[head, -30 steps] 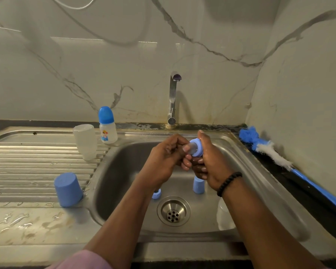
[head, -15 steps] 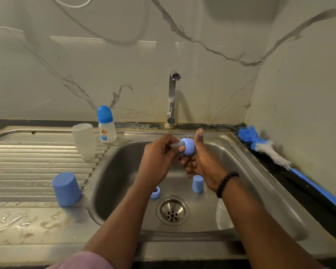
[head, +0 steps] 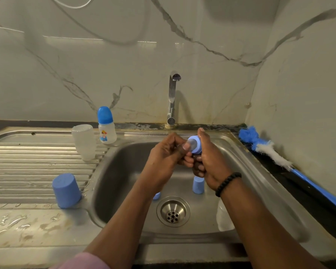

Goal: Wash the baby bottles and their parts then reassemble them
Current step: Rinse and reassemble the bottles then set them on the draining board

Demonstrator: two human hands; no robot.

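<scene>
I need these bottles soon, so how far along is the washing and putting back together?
One small bottle stands capped by the sink; a clear bottle body and a blue cap drain upside down. The left hand and right hand work on a blue ring with its teat. A small cap, another blue piece and a clear bottle wait in the basin.

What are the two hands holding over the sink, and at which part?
The right hand grips the blue collar ring around its rim; the left hand pinches the clear teat that sticks out of it.
</scene>
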